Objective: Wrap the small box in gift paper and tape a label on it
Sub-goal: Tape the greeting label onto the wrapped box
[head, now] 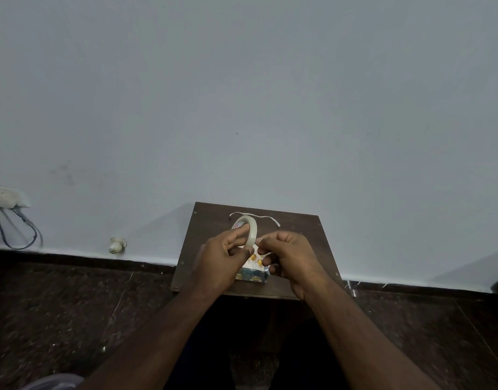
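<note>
We see two bare forearms, no sleeves reaching the wrists; the left hand and right hand wear no rings, watch or gloves; pale grey cloth shows beside the left elbow

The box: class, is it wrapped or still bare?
Wrapped, where visible: patterned paper covers the box on the table. Both hands hide the rest.

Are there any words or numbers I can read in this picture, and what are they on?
None can be read.
Tape roll, held by the left hand: a pink mark inside the core, too blurred to read.
Wrapped box on the wooden board: only coloured pictures show, no clear letters.
Right hand: no writing.
</note>
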`<state>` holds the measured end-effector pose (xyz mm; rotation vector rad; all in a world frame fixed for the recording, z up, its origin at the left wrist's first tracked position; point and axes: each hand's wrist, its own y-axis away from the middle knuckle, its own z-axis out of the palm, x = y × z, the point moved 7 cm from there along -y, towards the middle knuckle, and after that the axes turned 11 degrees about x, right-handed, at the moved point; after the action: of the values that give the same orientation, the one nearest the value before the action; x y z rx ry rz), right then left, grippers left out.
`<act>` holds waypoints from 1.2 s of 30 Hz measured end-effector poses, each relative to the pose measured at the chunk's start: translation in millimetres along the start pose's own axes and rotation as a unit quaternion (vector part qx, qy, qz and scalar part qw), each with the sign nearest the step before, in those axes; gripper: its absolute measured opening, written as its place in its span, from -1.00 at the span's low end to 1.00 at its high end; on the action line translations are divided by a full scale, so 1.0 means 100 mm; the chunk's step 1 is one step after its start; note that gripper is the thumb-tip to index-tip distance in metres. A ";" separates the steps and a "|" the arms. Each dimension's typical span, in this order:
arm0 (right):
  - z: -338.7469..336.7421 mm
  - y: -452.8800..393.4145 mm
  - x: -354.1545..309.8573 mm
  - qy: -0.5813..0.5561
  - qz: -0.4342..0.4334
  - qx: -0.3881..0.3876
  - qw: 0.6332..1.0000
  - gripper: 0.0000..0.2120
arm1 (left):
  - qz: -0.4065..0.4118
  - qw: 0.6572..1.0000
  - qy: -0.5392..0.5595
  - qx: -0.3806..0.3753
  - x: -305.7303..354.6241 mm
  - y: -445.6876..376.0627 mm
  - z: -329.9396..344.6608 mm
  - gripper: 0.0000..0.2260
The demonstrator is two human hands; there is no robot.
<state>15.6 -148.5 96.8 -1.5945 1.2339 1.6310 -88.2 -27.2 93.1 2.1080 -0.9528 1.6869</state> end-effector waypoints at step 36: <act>-0.10 -0.08 -0.13 0.199 -0.265 -0.028 0.943 -0.45 | -0.087 0.988 0.119 -0.037 -0.02 0.02 0.01 -0.83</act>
<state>29.3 -151.0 108.7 -2.1356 0.8234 1.0426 -89.0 -28.8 90.8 1.8336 -0.7276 1.7370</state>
